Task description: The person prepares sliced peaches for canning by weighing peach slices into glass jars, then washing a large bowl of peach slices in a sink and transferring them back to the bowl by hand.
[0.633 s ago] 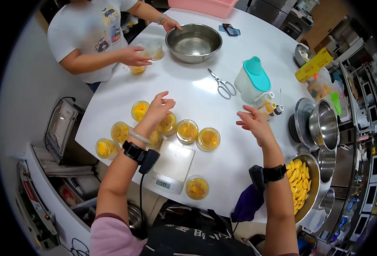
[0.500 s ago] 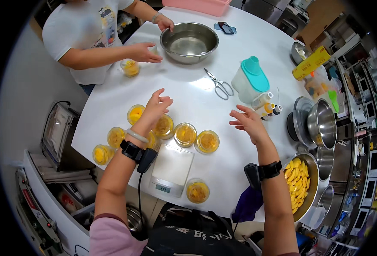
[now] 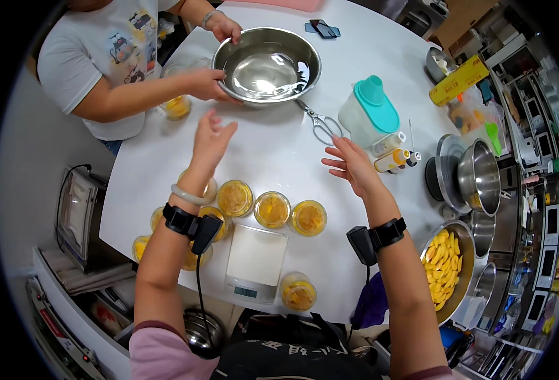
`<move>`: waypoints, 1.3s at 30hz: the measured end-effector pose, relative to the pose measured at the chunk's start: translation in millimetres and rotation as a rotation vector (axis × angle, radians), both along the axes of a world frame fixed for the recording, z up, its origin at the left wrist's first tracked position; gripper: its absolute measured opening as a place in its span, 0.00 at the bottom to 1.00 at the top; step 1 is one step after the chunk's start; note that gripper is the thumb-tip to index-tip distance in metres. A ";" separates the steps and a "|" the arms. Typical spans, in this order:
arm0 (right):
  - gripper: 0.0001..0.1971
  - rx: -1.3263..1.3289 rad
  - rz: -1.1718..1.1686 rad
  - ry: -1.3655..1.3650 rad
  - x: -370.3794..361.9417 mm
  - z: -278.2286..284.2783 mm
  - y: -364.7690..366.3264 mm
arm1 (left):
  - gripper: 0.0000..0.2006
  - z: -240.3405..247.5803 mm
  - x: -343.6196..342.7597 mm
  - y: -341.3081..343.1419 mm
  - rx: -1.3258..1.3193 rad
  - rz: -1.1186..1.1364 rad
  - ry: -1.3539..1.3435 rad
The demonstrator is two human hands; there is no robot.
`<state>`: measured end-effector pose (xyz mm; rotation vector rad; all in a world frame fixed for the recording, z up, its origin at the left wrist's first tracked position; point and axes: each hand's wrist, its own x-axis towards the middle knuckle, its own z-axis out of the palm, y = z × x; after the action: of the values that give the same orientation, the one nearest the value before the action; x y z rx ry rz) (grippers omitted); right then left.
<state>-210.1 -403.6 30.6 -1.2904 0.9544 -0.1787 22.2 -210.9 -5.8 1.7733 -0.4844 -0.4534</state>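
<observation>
My left hand reaches over the table with fingers apart and nothing in it. My right hand is also empty, its fingers spread beside the handles of the scissors. Beyond and between my hands, a large steel bowl of clear liquid is held by its rim in both hands of a co-worker. Neither of my hands touches it. Below my hands stand several glass jars of yellow fruit; my left forearm partly hides some of them. A white kitchen scale lies nearest me, beside another filled jar.
A lidded turquoise container and small bottles stand right of the scissors. Along the right edge are a steel bowl of yellow fruit slices and more steel bowls. Phones lie at the back.
The co-worker now grips the bowl with both hands, and it has come nearer to my hands. My left hand has moved forward and left, my right hand slightly left and forward.
</observation>
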 end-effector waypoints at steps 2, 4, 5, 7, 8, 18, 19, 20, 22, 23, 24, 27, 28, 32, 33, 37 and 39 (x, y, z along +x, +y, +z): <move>0.47 -0.002 -0.009 0.001 14.4 -4.6 3.5 | 0.33 4.0 20.0 4.1 0.019 0.037 -0.300; 0.49 -0.073 -0.090 -0.055 28.2 -9.9 6.2 | 0.26 18.4 43.6 4.3 -0.002 0.091 -0.911; 0.48 -0.090 -0.148 -0.104 34.3 -15.1 5.3 | 0.26 29.7 48.9 3.0 -0.001 0.087 -0.910; 0.47 -0.104 -0.235 -0.172 42.7 -19.1 1.6 | 0.23 49.4 58.2 -4.0 0.129 -0.090 -0.920; 0.46 -0.118 -0.304 -0.246 50.2 -17.9 3.5 | 0.23 50.1 70.9 -1.7 0.135 -0.085 -0.927; 0.28 -0.289 -0.327 -0.373 56.3 -13.9 20.0 | 0.23 62.3 104.8 -22.7 0.546 -0.262 -0.518; 0.27 -0.354 -0.352 -0.380 53.3 -17.8 18.7 | 0.21 68.3 104.8 -26.7 0.601 -0.298 -0.456; 0.27 -0.346 -0.362 -0.372 50.4 -15.6 21.6 | 0.21 68.6 106.2 -25.7 0.608 -0.311 -0.453; 0.25 -0.433 -0.366 -0.457 43.7 -10.1 26.6 | 0.17 68.7 111.8 -21.0 0.446 -0.379 -0.170; 0.23 -0.398 -0.422 -0.468 38.1 -5.4 30.8 | 0.15 71.9 99.5 -23.3 0.347 -0.345 0.030; 0.23 -0.395 -0.436 -0.456 31.4 -8.2 29.3 | 0.15 74.1 94.2 -25.5 0.354 -0.360 0.036; 0.23 -0.504 -0.480 -0.416 12.9 -6.9 27.3 | 0.12 80.1 88.1 -19.0 0.398 -0.402 -0.024; 0.23 -0.496 -0.480 -0.416 3.8 -3.4 27.6 | 0.12 80.2 84.9 -15.6 0.405 -0.400 -0.024; 0.23 -0.435 -0.545 -0.641 -47.3 6.8 28.7 | 0.08 85.3 33.4 -18.6 0.182 -0.436 0.049; 0.24 -0.435 -0.557 -0.587 -65.9 17.2 29.5 | 0.08 95.0 13.9 -26.1 0.210 -0.445 0.014; 0.24 -0.471 -0.655 -0.520 -119.6 34.4 43.9 | 0.10 110.5 -39.7 -33.7 0.086 -0.488 0.156; 0.24 -0.493 -0.687 -0.476 -149.7 36.6 50.9 | 0.10 104.8 -62.1 -42.1 0.084 -0.538 0.199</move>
<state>-359.8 -352.7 67.2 -1.2219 0.9278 -1.2613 -39.8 -252.9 99.1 1.6427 -0.8115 -1.0268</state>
